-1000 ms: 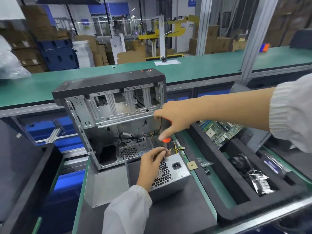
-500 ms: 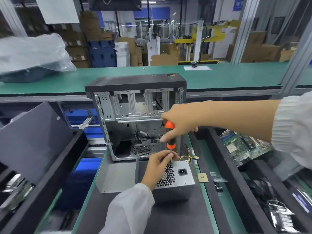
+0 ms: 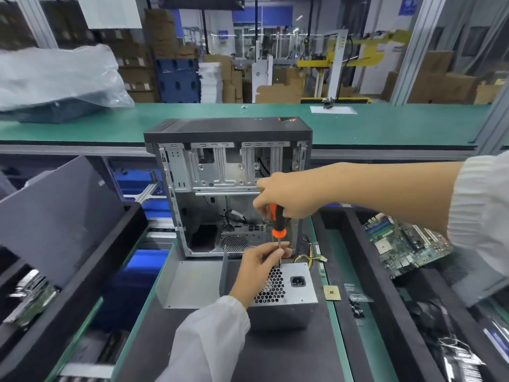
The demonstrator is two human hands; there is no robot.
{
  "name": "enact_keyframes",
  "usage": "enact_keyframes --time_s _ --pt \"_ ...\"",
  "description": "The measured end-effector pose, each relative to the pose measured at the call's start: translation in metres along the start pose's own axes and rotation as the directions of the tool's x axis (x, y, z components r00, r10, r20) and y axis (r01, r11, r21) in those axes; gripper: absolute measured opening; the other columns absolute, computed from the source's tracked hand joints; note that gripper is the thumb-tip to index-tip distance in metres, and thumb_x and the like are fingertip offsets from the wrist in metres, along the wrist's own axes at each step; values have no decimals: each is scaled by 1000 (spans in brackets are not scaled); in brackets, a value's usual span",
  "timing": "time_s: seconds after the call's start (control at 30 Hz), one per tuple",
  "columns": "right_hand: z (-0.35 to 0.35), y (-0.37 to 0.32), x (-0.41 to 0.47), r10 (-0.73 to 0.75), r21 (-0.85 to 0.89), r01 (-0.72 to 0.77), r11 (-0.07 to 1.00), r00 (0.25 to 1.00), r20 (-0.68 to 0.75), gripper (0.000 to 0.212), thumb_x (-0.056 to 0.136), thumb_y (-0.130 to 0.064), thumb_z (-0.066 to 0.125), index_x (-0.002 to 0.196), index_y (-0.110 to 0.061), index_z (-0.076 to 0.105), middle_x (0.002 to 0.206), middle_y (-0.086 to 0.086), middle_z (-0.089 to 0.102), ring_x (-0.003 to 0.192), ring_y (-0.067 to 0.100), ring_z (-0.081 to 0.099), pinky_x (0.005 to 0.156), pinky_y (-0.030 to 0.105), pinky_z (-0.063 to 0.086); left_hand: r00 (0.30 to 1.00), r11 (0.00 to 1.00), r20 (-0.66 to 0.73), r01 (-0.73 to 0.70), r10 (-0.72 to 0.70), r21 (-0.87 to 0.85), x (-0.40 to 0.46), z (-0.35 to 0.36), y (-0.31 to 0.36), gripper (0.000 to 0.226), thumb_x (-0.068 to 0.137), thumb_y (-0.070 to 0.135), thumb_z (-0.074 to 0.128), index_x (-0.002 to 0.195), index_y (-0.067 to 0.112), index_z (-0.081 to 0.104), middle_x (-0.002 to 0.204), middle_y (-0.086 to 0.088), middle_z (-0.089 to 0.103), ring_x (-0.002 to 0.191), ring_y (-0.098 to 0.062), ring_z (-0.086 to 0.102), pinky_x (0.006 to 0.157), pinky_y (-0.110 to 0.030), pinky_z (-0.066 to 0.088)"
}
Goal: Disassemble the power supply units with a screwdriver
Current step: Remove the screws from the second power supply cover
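Observation:
A grey metal power supply unit [image 3: 292, 296] with a honeycomb grille and a black socket lies on the dark mat in front of me. My right hand [image 3: 286, 198] grips the orange-and-black handle of a screwdriver [image 3: 276, 219] held upright over the unit's far top edge. My left hand [image 3: 261, 264] pinches the screwdriver's thin shaft just above the unit and rests on the grille. The tip is hidden behind my fingers. Yellow and black wires [image 3: 308, 259] trail from the unit's back.
An open, gutted computer case [image 3: 228, 172] stands right behind the unit, its loose side panel [image 3: 190, 285] lying left. Black foam trays flank the mat: a motherboard [image 3: 405, 246] lies on the right, a small chip [image 3: 332, 293] near the unit. A green conveyor [image 3: 110, 125] runs behind.
The camera view swung left and steadied. My right hand shifted its hold higher on the screwdriver handle, showing more of it. The left hand stayed pinching the shaft on the unit.

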State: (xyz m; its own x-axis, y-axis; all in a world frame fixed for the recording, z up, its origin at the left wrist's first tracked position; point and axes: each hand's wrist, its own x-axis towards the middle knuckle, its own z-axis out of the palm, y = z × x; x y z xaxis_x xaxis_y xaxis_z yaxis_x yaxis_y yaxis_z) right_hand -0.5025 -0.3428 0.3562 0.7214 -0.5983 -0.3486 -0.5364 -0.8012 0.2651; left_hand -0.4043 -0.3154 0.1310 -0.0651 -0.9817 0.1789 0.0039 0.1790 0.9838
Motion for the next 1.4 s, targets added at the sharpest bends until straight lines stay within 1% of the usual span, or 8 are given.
enact_keyframes --time_s 0.2,0.33,0.6,0.83,1.03,1.13,1.23,1.4 --pt "0 -6 -1 272 133 -273 953 962 28 65 84 -72 43 86 -7 53 71 7 63 43 16 63 46 26 47 999 1000 -34 -4 5 30 0 2 0 17 95 2 58 98 7 74 90 -3 77 92 -15 72 84 -20 53" --pt "4 -7 5 282 -59 -283 957 959 -19 53 99 -50 40 87 -4 63 78 10 66 61 22 61 47 26 39 999 986 -16 31 -29 163 0 -1 -4 14 91 12 67 101 20 74 96 9 75 96 -3 67 87 -18 51" --pt "5 11 -11 187 181 -185 966 982 6 27 88 -6 60 113 -16 56 105 1 52 101 24 55 79 35 48 998 783 21 -62 63 619 7 -4 -11 8 85 18 75 87 10 75 86 5 68 80 1 59 75 -7 42" --pt "3 20 -22 192 299 -150 942 975 -115 23 89 -17 64 112 -17 62 83 -12 43 87 16 47 69 26 37 992 648 35 -108 125 754 8 -10 -7 16 91 36 66 91 20 68 88 13 63 84 -3 59 80 -20 50" --pt "7 20 -31 306 354 -219 909 929 -210 32 92 -38 57 97 -7 61 81 4 59 71 20 51 62 31 41 968 783 -239 93 74 615 6 -41 -7 18 96 21 59 80 17 53 75 3 59 63 -5 51 59 -15 44" --pt "9 12 -27 333 426 -201 882 906 -260 32 90 -38 58 92 -6 63 79 9 62 63 18 46 56 29 37 880 941 -378 333 -286 64 0 -65 -17 19 97 -6 44 88 7 54 76 -8 62 57 -8 52 49 -14 42" --pt "7 1 -17 325 435 -190 880 909 -262 34 87 -37 60 92 -4 64 74 9 58 62 19 44 57 29 37 799 827 -278 424 -533 -368 -6 -74 -21 23 90 -11 44 83 1 61 67 -7 55 48 -10 47 41 -17 36" --pt "3 -12 1 296 394 -187 900 925 -238 38 88 -40 59 96 -3 65 72 6 55 60 18 44 51 26 36 884 890 -106 453 -455 -47 -20 -71 -21 29 99 24 53 90 11 77 55 7 34 45 -5 27 43 -16 22"
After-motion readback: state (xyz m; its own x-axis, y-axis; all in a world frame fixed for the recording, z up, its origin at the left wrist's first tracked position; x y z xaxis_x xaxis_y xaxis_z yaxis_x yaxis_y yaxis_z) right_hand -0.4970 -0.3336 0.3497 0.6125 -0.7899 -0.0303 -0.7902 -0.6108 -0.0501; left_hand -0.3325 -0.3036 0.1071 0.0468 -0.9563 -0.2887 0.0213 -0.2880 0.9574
